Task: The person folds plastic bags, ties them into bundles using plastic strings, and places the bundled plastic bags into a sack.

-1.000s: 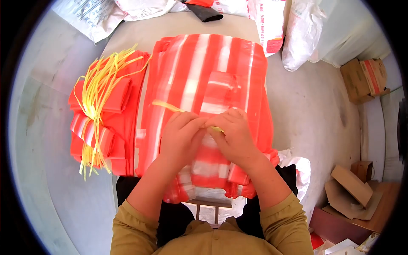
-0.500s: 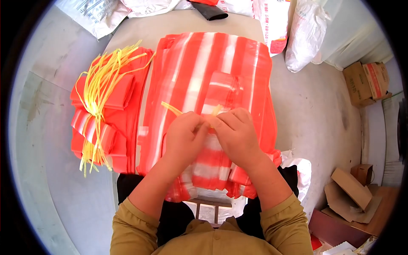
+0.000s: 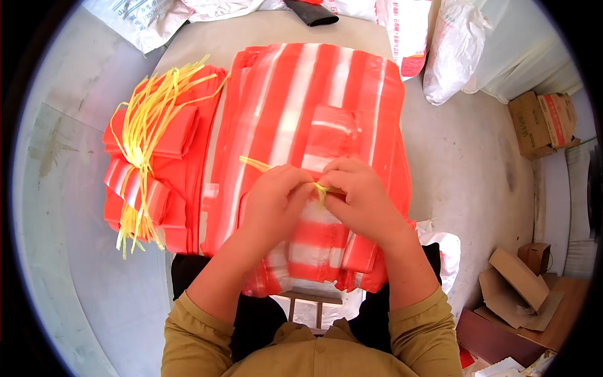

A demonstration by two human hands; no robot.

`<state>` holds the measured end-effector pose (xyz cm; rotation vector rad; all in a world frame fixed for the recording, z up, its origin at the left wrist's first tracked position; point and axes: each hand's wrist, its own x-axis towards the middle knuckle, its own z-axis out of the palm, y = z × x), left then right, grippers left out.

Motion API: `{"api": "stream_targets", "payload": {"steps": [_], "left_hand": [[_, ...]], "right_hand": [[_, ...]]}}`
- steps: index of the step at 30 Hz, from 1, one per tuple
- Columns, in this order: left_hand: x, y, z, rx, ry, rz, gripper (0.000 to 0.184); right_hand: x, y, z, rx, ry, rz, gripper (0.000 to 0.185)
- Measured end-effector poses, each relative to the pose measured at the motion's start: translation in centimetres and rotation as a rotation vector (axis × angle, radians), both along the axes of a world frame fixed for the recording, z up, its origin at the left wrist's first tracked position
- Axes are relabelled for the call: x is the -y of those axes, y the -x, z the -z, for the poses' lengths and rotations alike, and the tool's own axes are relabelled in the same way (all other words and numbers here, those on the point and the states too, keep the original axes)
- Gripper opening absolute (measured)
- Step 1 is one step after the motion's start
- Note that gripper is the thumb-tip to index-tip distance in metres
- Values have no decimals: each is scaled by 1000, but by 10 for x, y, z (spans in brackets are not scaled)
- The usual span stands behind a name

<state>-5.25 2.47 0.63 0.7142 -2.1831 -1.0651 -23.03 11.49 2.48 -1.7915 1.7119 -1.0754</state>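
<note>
My left hand [image 3: 278, 200] pinches a yellow strip [image 3: 254, 164], whose free end sticks out to the upper left. Close beside it, my right hand [image 3: 359, 198] has its fingers closed on the same strip, and a small yellow loop or knot shows between the fingertips. Both hands are over a folded red-and-white striped bundle [image 3: 320, 246] that lies on a large stack of striped plastic bags [image 3: 291, 107]. To the left, a bunch of yellow strips [image 3: 139, 135] rests across more folded red bags [image 3: 179, 134].
White printed sacks [image 3: 402, 34] and a dark tube-like item [image 3: 312, 14] lie at the far edge. A stuffed white bag [image 3: 453, 53] stands behind on the right. Cardboard boxes [image 3: 541, 124] are at the right, with an opened carton [image 3: 518, 289] lower down.
My right hand has turned and shifted slightly right, its fingers a little apart from my left hand's. The yellow strip's end, upright before, now hangs in a small loop between the hands.
</note>
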Motion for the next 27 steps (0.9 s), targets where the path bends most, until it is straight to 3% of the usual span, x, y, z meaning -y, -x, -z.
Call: {"api": "stream_targets", "payload": {"steps": [7,13,16,22,27], "left_hand": [[6,-2,-4,44,79,27,4],[10,-5,-2,388,195,-125,2],[8,-5,7,394,393,-123,3],[8,-4,10,348,381,-111,4],[-1,3,12,344,375,-75,5]], "right_hand": [[-3,-6,7,-409,243,114,22],[-6,-1,19,-515,292,143,25],[-7,-1,20,-536,313,165,22],[-7,-3,9,-451,327,185,7],[-6,-24,4,39,129,145,13]]}}
